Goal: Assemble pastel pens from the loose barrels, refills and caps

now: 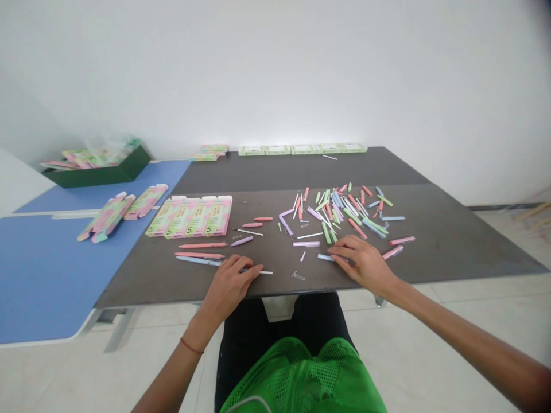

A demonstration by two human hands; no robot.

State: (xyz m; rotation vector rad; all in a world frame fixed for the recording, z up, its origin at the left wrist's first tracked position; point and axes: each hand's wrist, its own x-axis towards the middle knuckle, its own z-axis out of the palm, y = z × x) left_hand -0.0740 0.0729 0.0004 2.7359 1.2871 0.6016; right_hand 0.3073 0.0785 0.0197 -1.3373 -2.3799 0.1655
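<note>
My left hand [235, 280] is low over the table's front edge, fingers curled down with thumb and forefinger together on a thin white pen refill [267, 272]. Beside it lie an assembled blue pen [196, 260] and two pink pens, the upper pink pen [202, 245] parallel to it. My right hand [364, 264] has its thumb and fingers closed around one end of a light blue pen barrel [325, 257], partly hidden by the fingertips. Just above that hand are green pen barrels [326, 234]. A purple pen barrel [306, 244] and small clear parts [298, 276] lie between my hands.
Loose, mixed-colour pen parts [344, 209] are spread over the dark table [267, 172]. Printed cartons [198, 218] stand in a row at left; flat white-green boxes [301, 149] line the back. A green bin [103, 172] and folded cartons [146, 201] sit on blue tables.
</note>
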